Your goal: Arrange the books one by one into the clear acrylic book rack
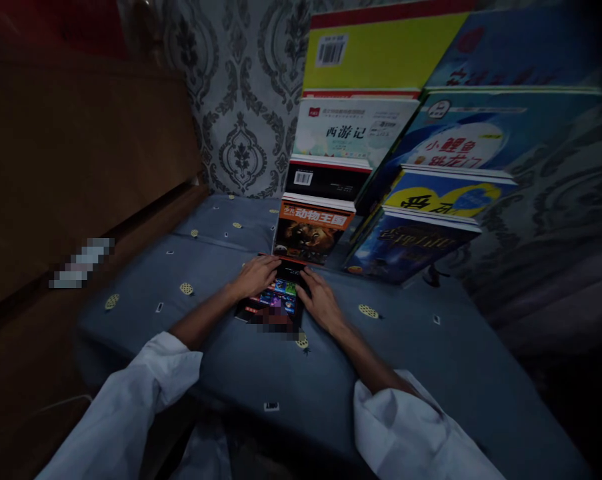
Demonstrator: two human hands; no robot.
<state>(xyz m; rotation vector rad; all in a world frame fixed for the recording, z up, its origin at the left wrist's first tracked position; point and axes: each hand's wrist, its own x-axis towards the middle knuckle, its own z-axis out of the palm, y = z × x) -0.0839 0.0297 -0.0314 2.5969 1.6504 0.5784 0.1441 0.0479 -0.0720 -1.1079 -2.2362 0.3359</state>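
Note:
A dark book (pixel 287 305) with small colourful pictures on its cover lies on the grey-blue bedspread, just in front of a standing row of books. My left hand (pixel 257 275) rests on its far left part, the fingers stretched over the cover. On the right side, my right hand (pixel 323 303) lies along the book's edge with fingers extended and slightly apart. Both hands touch this book, and neither is wrapped round it. Right behind it stands an orange book with a big cat on the cover (pixel 308 233).
Behind it in the left row are a black book (pixel 331 181), a white book (pixel 321 127) and a yellow one (pixel 375 57). The right row has a dark blue book (pixel 411 247) in front. A wooden headboard (pixel 81 160) bounds the bed at left; patterned wallpaper (pixel 241 147) is behind.

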